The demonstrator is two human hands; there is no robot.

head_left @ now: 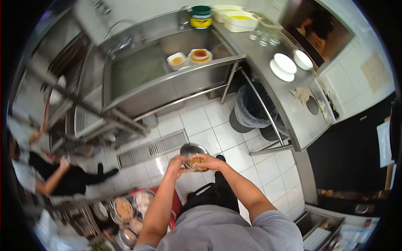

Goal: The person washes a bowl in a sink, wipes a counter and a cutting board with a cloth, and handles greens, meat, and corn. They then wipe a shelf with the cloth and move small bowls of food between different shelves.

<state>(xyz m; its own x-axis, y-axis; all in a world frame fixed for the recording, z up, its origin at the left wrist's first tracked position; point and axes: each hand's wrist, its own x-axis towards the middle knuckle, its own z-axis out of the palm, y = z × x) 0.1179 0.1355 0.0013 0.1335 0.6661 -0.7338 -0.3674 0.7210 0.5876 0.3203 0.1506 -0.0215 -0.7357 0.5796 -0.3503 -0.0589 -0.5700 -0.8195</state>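
Observation:
In front of my waist, above the tiled floor, is a round metal bowl [194, 149] with brown, chunky food [197, 163] in its near part. My left hand [176, 166] grips the bowl at its left side, fingers curled at the rim. On the opposite side, my right hand [210, 162] holds the rim, its fingers reaching over the edge next to the food. What the food is, I cannot make out.
A steel sink [138, 75] with food-stained dishes [178, 60] on its ledge is ahead. Right of it are a lined bin [251, 109] and a steel counter [303, 121] with white plates [284, 64]. Metal bowls of food [123, 208] stand lower left; a co-worker [54, 175] is at left.

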